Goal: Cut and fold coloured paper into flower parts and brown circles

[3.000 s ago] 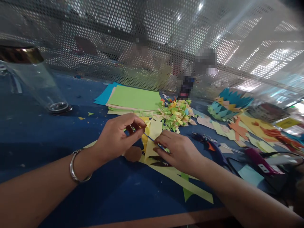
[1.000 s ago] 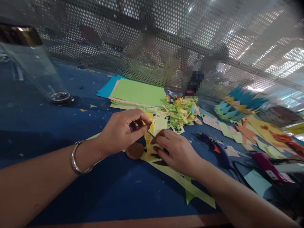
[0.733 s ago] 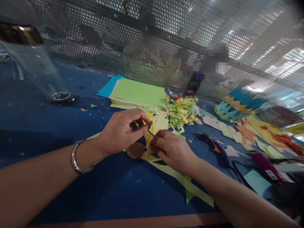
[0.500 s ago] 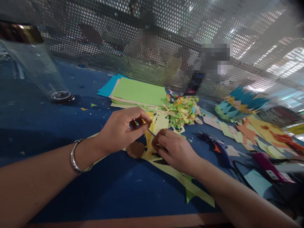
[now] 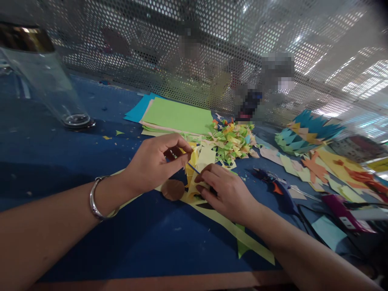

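Observation:
My left hand (image 5: 160, 163), with a silver bangle at its wrist, pinches thumb and fingertips together at the upper end of a thin blue stick (image 5: 194, 168). The lower end of the stick runs into the curled fingers of my right hand (image 5: 226, 190), which closes on it. Yellow folded paper (image 5: 190, 176) lies right by the fingertips; whether either hand also grips it, I cannot tell. Long pale-yellow paper strips (image 5: 236, 228) pass under my right hand. Beside my left hand sits a brown round disc (image 5: 172, 190).
Behind the hands are stacked coloured sheets (image 5: 178, 115) and a heap of paper scraps (image 5: 233, 141). To the right lie a glue gun (image 5: 280, 188), a purple power strip (image 5: 345, 214) and a spiky paper piece (image 5: 309, 133). A glass bottle (image 5: 51, 81) stands left, perforated metal (image 5: 136, 48) behind.
Both hands stay almost in place on the blue stick. The fingers of my right hand have loosened slightly, and a little more of the stick shows between the hands.

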### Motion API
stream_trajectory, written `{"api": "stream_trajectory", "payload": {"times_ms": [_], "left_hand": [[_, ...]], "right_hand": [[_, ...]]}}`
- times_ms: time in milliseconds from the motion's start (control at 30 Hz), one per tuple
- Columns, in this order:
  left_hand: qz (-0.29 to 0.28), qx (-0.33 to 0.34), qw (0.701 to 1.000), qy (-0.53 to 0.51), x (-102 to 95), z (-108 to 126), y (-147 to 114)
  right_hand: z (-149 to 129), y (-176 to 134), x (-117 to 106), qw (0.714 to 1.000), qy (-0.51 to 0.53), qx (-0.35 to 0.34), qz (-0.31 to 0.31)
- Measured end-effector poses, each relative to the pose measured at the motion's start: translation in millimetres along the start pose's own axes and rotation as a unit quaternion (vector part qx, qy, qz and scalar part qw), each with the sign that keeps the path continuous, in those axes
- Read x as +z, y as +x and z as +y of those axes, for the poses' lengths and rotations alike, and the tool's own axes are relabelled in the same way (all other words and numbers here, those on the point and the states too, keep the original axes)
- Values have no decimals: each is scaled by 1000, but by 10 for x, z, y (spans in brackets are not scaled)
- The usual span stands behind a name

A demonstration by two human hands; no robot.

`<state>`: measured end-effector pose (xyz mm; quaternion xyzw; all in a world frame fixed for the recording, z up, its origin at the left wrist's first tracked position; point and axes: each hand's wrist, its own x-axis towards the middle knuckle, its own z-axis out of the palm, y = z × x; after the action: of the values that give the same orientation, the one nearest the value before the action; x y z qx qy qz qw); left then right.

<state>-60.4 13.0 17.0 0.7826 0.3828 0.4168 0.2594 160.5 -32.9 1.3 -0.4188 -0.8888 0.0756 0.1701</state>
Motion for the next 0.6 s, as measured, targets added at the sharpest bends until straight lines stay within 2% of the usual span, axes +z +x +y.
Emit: {"api": "stream_trajectory", "payload": {"times_ms": [300, 467, 600], "left_hand": [[-11, 7, 1000, 28, -6, 57, 8], [-13, 4, 1000, 28, -6, 66, 5], [-12, -12, 1000, 6, -4, 28, -2]], "right_hand": [[39, 42, 34, 999, -34, 20, -3], [37, 69, 40, 998, -60, 13, -13], [50, 50, 15, 998, -56, 0, 3]]}}
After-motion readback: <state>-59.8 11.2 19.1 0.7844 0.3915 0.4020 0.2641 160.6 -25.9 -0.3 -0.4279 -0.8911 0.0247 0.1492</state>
